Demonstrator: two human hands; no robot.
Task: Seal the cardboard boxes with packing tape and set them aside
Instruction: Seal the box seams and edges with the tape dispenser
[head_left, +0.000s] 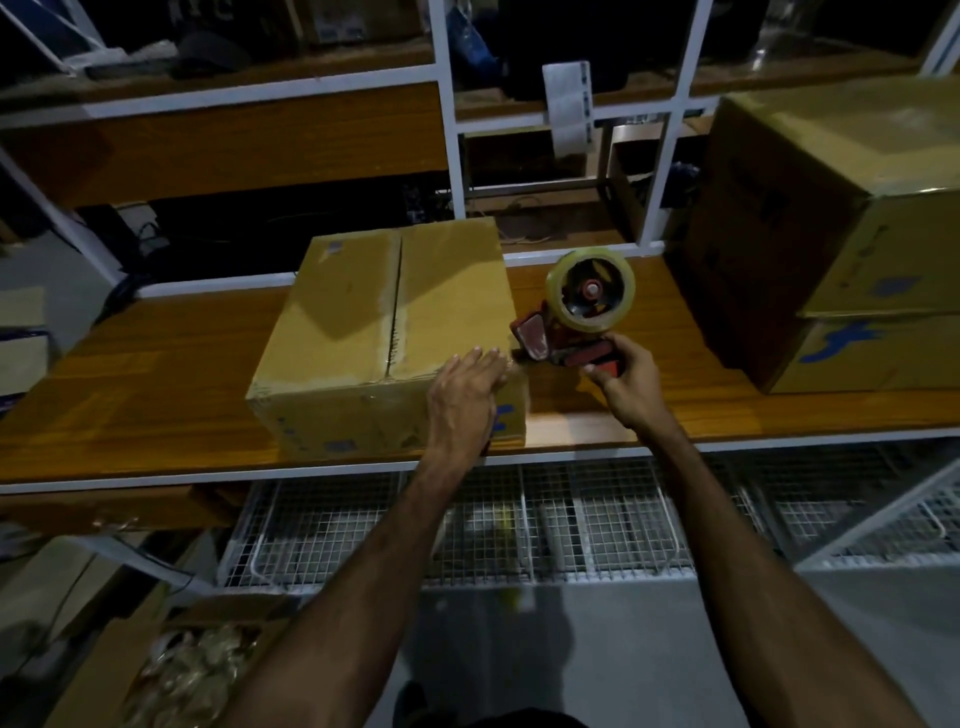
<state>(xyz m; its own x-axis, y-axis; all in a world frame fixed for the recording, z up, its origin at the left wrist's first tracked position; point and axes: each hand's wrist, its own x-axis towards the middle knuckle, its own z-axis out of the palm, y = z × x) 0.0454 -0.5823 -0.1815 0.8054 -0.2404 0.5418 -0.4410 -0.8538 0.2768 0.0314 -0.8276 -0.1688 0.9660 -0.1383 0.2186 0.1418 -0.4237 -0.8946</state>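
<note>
A closed cardboard box sits on the wooden table, its flaps meeting in a centre seam with shiny tape along it. My left hand lies flat on the box's near right corner, fingers together and pressing down. My right hand grips the red handle of a tape dispenser, which carries a roll of clear tape. The dispenser's blade end touches the box's right edge beside my left fingertips.
Two stacked cardboard boxes with blue marks stand at the table's right end. White shelf posts rise behind the table. Wire mesh baskets hang below its front edge. An open box of clear packing material sits on the floor at lower left.
</note>
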